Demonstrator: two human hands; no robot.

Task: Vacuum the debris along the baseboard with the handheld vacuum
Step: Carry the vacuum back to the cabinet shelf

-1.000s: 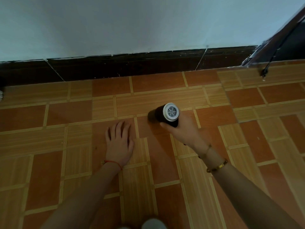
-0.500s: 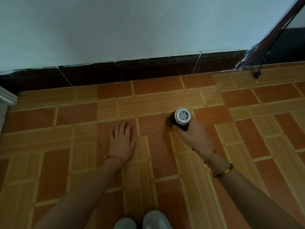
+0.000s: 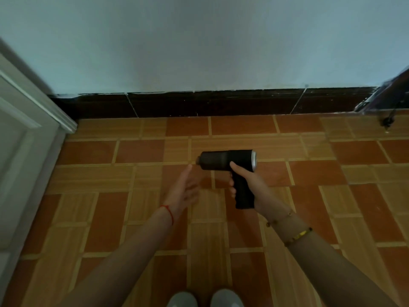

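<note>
My right hand grips the pistol handle of the black handheld vacuum, held above the tiled floor with its barrel sideways, nozzle end to the left and silver-rimmed end to the right. My left hand is open, palm turned up and to the right, its fingertips just left of the nozzle and apart from it. The dark baseboard runs along the foot of the pale wall, well beyond the vacuum. I cannot make out any debris along it.
A white door frame stands at the left edge, meeting the baseboard corner. At the far right a dark slanted object with a hanging black cord end reaches the floor. My two shoes show at the bottom edge.
My right hand lifted the vacuum and turned it sideways, so its side shows instead of its round grille end. My left hand came off the floor and turned palm up. The view shifted left, revealing the door frame.
</note>
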